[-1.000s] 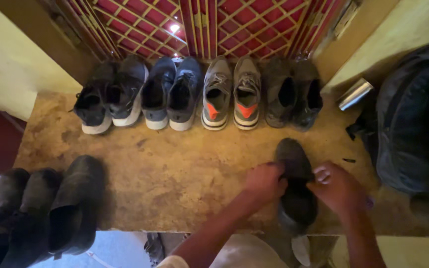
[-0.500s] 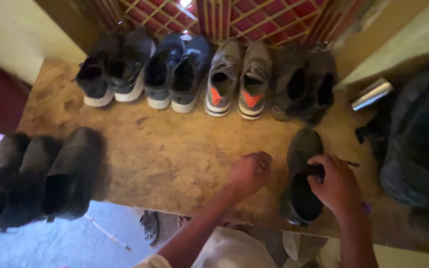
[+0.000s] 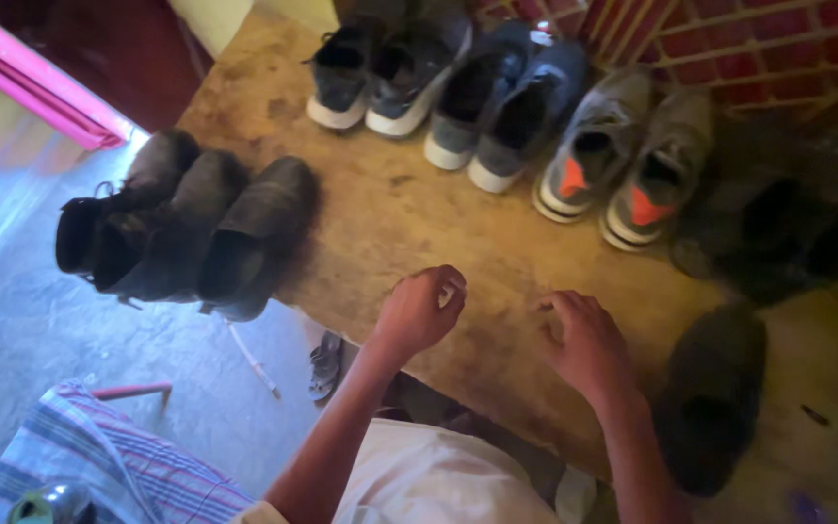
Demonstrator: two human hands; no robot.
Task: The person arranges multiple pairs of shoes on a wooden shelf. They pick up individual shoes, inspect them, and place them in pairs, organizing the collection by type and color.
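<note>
Hands: 2, both empty – left (image 3: 419,312) curled, right (image 3: 586,342) loose | dark shoes: 3 left (image 3: 186,228), 1 right (image 3: 715,393)

The table (image 3: 409,223) has a rough, matt, mottled tan top that looks like worn stone or plaster, stained in patches, and the dark shoe (image 3: 715,398) nearest the right hand (image 3: 589,340) is a dull, scuffed grey with a soft, suede-like look. The three dark boots (image 3: 186,228) at the table's edge look like worn matt leather, while the grey sneakers (image 3: 623,160) with orange patches are of knitted cloth with smooth pale rubber soles. The floor (image 3: 41,320) is grey, slightly glossy concrete, and the striped cloth (image 3: 118,466) is a thin woven fabric.
</note>
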